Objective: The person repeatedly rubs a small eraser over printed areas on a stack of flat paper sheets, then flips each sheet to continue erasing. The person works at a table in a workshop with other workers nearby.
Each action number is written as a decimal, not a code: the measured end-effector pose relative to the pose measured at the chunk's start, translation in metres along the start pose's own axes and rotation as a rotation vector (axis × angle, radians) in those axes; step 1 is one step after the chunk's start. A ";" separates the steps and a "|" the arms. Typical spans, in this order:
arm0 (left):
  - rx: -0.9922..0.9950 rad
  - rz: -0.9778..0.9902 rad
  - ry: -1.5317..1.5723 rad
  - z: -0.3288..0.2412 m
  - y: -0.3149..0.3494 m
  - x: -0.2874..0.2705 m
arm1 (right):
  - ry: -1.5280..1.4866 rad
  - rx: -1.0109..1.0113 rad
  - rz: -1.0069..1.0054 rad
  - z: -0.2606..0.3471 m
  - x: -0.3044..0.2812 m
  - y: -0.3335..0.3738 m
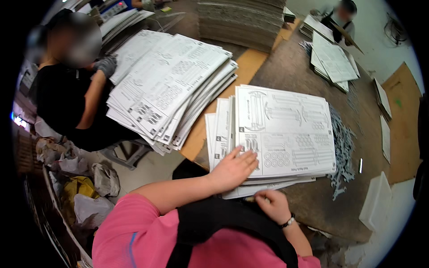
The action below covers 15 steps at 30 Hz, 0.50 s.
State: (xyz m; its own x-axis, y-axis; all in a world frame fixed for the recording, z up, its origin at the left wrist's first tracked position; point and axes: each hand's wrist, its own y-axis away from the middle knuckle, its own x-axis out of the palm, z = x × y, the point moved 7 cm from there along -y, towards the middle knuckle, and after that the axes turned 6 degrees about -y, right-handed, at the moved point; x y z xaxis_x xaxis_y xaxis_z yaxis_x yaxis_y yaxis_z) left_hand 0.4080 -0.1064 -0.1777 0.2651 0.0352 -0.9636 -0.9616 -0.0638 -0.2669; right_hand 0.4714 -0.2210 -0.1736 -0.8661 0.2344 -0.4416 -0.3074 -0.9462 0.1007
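Observation:
A stack of printed white boards [290,114], covered in line drawings, lies on the table right in front of me. My left hand [234,170] rests flat on the lower left part of its top board, fingers stretched out. At the near edge of the same stack is my right hand [273,206], its fingers curled in. Whatever those fingers hold, if anything, is hidden. Beside the stack's right edge lies a heap of small grey metal wrenches [342,154].
A taller pile of printed boards [178,73] stands to the left, with a gloved co-worker [67,98] beside it. Behind rises a thick stack of brown boards [243,22]. More boards [333,62] lie far right near another person. A white tray [376,201] sits at the table's right edge.

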 end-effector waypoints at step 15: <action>-0.220 -0.369 -0.123 0.062 0.015 -0.151 | -0.187 -0.021 0.267 -0.018 0.018 0.009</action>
State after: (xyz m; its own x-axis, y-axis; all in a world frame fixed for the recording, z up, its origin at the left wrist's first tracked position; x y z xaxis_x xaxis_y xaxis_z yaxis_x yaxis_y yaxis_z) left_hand 0.3490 -0.0509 -0.0355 0.5643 0.2127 -0.7977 -0.7628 -0.2351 -0.6024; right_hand 0.4604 -0.2297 -0.1964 -0.9729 0.0127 -0.2307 -0.0535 -0.9837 0.1716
